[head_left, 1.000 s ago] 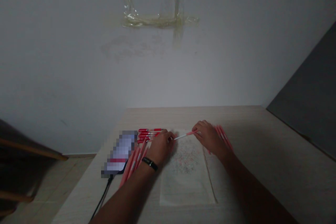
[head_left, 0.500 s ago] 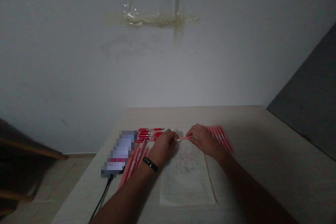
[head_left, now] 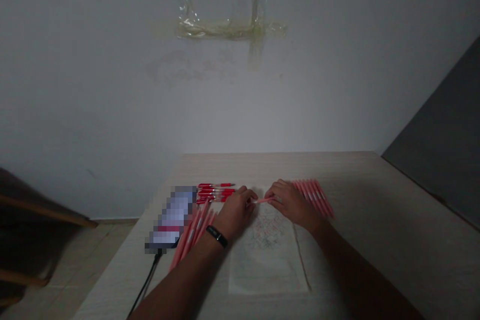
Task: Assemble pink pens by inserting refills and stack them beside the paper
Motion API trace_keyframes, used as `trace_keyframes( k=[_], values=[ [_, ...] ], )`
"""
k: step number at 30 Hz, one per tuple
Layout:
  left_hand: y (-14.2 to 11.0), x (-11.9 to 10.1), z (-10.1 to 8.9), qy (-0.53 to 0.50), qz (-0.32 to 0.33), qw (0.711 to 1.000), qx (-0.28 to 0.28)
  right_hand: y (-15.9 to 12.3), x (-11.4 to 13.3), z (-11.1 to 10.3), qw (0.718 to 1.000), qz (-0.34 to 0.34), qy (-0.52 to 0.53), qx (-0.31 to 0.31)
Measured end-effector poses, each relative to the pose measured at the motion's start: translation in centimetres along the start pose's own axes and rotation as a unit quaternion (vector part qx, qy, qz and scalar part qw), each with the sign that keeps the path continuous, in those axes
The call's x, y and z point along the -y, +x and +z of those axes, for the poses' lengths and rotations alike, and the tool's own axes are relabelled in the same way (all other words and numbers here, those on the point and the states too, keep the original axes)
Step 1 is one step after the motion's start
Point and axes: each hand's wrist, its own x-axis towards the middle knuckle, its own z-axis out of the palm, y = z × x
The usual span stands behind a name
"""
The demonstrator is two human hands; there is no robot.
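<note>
Between my two hands a slim pink pen (head_left: 264, 200) lies level above the top of a scribbled sheet of paper (head_left: 270, 270). My left hand (head_left: 237, 208) is closed in a pinch at its whitish left end. My right hand (head_left: 288, 201) has its fingers closed round the pink right part. Just right of that hand lies a row of several pink pens (head_left: 317, 197). Several red pens (head_left: 215, 193) with clear parts lie beyond my left hand. Below them, partly behind my left forearm, is a bundle of longer pink pens (head_left: 190, 234).
A blurred-out phone (head_left: 172, 217) with a black cable (head_left: 147, 280) lies at the table's left. The pale wooden table (head_left: 375, 240) meets a grey wall (head_left: 318, 85) bearing peeling clear tape (head_left: 221, 30). Wooden furniture (head_left: 45, 210) stands on the floor at the left.
My hands have come slightly closer together along the pink pen, and less of its white end shows. The view has shifted a little; the pens on the table lie as before.
</note>
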Motion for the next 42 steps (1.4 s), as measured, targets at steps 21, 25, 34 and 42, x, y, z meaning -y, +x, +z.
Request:
trace_keyframes(
  k=[21, 25, 34, 42],
  values=[
    [0.1, 0.1, -0.1, -0.042, -0.029, 0.997, -0.05, -0.4, 0.3, -0.1, 0.997, 0.044, 0.01, 0.068],
    [0.1, 0.9, -0.2, -0.009, -0.068, 0.996, -0.048, -0.4, 0.1, -0.1, 0.997, 0.061, 0.004, 0.049],
    [0.1, 1.3, 0.5, 0.022, -0.089, 0.996, -0.004, -0.5, 0.1, -0.3, 0.996, 0.077, -0.002, 0.042],
    [-0.1, 0.2, 0.8, -0.01, -0.082, 0.997, -0.007, -0.3, 0.1, -0.4, 0.996, 0.074, -0.006, 0.046]
  ],
)
